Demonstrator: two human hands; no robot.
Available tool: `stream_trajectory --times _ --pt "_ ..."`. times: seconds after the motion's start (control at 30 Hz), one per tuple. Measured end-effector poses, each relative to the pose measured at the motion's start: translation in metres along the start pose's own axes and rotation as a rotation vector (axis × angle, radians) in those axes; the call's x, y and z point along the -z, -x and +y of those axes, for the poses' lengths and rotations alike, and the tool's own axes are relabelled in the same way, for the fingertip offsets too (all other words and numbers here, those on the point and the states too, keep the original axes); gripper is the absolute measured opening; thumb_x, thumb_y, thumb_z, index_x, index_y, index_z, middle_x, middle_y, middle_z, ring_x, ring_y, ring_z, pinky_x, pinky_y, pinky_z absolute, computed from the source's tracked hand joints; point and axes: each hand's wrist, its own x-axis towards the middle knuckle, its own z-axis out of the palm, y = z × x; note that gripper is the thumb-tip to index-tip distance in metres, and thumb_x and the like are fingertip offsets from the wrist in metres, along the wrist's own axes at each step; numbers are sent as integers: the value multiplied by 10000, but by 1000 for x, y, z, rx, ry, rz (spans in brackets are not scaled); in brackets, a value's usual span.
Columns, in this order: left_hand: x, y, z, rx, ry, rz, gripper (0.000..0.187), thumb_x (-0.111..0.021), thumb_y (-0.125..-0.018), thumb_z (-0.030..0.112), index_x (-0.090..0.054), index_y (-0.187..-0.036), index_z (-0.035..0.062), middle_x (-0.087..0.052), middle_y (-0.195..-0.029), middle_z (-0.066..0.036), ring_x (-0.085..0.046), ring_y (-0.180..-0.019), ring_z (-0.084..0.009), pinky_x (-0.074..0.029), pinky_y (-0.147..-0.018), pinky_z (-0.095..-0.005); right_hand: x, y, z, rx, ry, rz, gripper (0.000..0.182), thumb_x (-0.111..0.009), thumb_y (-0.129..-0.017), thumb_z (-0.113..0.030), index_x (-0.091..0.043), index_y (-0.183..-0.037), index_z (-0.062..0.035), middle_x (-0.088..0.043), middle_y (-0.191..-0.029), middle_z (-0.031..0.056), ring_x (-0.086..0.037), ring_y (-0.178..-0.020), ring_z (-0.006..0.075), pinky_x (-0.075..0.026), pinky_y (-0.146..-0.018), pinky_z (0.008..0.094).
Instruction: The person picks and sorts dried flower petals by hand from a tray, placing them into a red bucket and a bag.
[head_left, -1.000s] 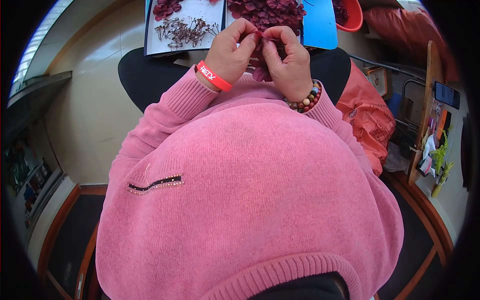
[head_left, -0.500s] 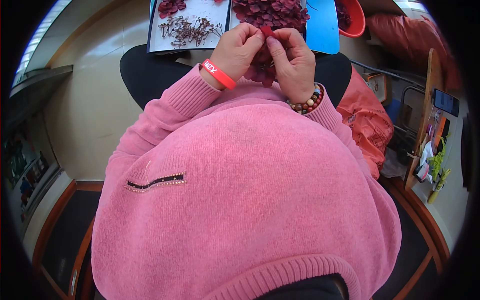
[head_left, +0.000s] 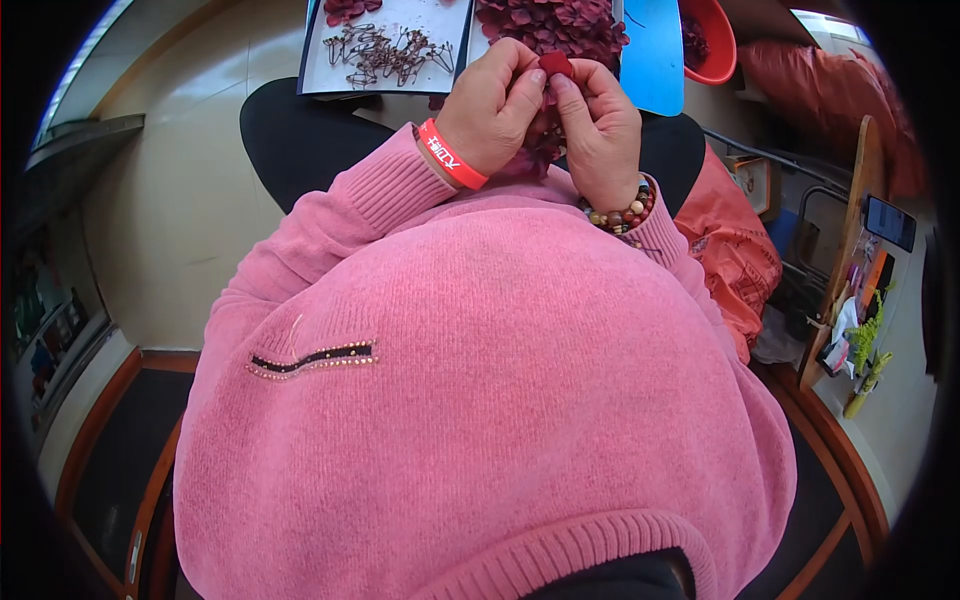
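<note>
My left hand (head_left: 487, 112), with a red wristband, pinches a small dark red fabric petal (head_left: 556, 64) between thumb and fingers. My right hand (head_left: 605, 132), with a beaded bracelet at the wrist, grips the same petal from the other side. The two thumbs almost meet over it. More maroon flower petals (head_left: 541, 150) lie beneath and between the hands, partly hidden by them. Just beyond the hands is a heap of maroon petals (head_left: 550, 25) in a white-lined tray. Thin brown stems (head_left: 388, 55) lie in the neighbouring white compartment (head_left: 325, 72) at the left.
A blue panel (head_left: 653, 65) borders the tray on the right. Beyond it stands a red bowl (head_left: 722, 55) with dark petals inside. Red plastic bags (head_left: 735, 250) sit on the right, near a wooden board (head_left: 845, 250) and a phone (head_left: 890, 222).
Both hands have shifted slightly to the right in view. The red petal between the fingertips now appears wider and flatter. The tray has moved slightly up in the view.
</note>
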Motion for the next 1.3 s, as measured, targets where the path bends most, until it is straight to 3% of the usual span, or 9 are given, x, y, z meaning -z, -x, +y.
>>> stream_trajectory --times 0.13,0.43,0.73,1.3 --pt "-1 2 6 26 161 -17 103 -478 -882 105 -478 -879 2 -536 -657 -50 -529 -565 -102 -430 -506 -246 1 0 -2 25 -6 -28 118 -484 -913 -97 -525 -1000 -29 -566 -755 -5 -523 -597 32 -431 -516 156" --pt "-4 5 6 -90 69 52 92 -462 -889 87 -484 -891 -2 -538 -695 -41 -514 -599 -88 -430 -544 -223 -1 1 1 8 -124 -68 130 -484 -917 -120 -499 -1018 -40 -544 -754 -22 -466 -583 14 -378 -515 140" --pt "-3 2 1 133 389 16 128 -472 -907 123 -512 -882 4 -549 -739 -3 -498 -639 -53 -433 -585 -194 -2 0 1 -68 -178 -15 113 -499 -907 -122 -482 -992 -50 -547 -774 -23 -444 -564 2 -345 -480 138" --pt "2 1 4 270 420 39 163 -500 -898 158 -563 -881 8 -568 -730 -5 -513 -642 -45 -433 -577 -176 -4 0 2 -38 -138 -39 176 -504 -872 -40 -466 -1042 -23 -549 -880 10 -515 -686 13 -421 -575 144"
